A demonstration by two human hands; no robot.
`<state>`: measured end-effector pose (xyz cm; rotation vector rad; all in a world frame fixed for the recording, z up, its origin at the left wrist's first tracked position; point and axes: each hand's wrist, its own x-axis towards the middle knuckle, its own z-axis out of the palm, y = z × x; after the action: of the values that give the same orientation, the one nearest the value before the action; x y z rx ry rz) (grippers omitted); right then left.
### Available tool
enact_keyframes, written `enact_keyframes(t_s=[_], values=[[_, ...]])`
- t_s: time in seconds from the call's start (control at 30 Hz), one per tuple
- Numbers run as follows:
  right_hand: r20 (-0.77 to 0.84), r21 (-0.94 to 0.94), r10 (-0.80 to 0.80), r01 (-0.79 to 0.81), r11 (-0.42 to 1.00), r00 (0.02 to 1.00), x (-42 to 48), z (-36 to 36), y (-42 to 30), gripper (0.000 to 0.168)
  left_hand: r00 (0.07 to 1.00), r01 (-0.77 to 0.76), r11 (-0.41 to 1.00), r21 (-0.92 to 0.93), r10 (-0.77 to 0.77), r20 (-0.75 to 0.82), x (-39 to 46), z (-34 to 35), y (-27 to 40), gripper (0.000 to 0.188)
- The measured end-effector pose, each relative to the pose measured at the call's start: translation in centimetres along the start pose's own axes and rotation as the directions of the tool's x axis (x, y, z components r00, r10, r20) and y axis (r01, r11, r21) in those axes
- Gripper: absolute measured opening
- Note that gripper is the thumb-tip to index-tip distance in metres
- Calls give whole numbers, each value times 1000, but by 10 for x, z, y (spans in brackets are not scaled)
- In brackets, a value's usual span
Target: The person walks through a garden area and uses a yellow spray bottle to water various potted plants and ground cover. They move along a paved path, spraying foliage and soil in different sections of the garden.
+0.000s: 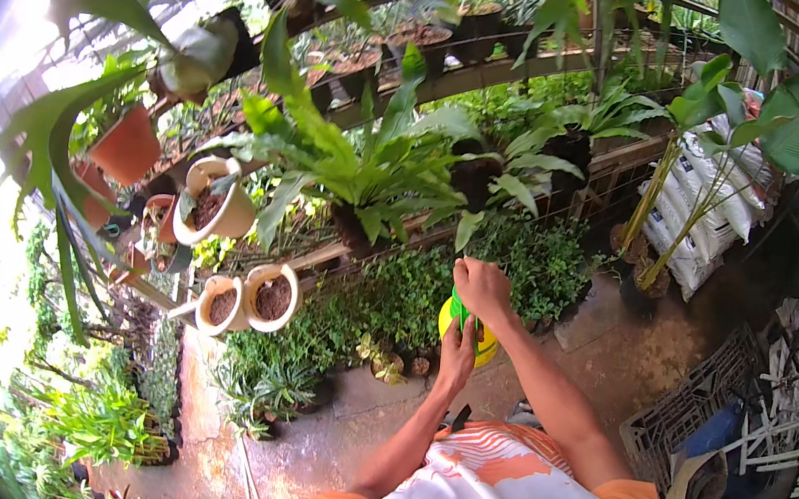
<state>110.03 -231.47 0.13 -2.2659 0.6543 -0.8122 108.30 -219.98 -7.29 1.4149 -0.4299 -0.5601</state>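
Note:
A yellow bottle with a green top, apparently a sprayer [488, 343], is held upright in front of my body. My right hand [483, 285] is closed around its green upper part. Lower down, my left hand [459, 352] rests against the bottle's side, fingers pointing up along the green part; how firmly it grips is hard to tell. Just beyond my hands hang fern leaves [470, 227] of potted plants on the rack. A large bright green fern [364, 169] grows to the left of them.
Cream pots with soil [274, 299] hang at the left. Staghorn fern fronds [57, 121] reach in at the far left. Low green plants [392, 302] line the floor's edge. White sacks [700, 206] are stacked at the right, above a black plastic crate [683, 393]. Poles [247, 483] lie lower left.

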Motion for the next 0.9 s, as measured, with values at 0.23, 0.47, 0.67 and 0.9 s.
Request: enact_keyframes(t_s=[0.23, 0.47, 0.67, 0.9], values=[[-172, 46, -50, 59, 997, 984, 40, -151, 3, 31, 996, -36, 997, 66, 30, 86, 12, 95, -5, 30], [-182, -53, 142, -154, 987, 973, 44, -141, 113, 37, 977, -36, 998, 60, 23, 211, 43, 168, 11, 26], [-336, -49, 33, -53, 997, 941, 54, -182, 105, 32, 959, 7, 998, 62, -24, 281, 48, 188, 1, 26], [-391, 13, 137, -144, 990, 910, 59, -214, 107, 36, 930, 26, 995, 97, -60, 361, 54, 199, -12, 25]])
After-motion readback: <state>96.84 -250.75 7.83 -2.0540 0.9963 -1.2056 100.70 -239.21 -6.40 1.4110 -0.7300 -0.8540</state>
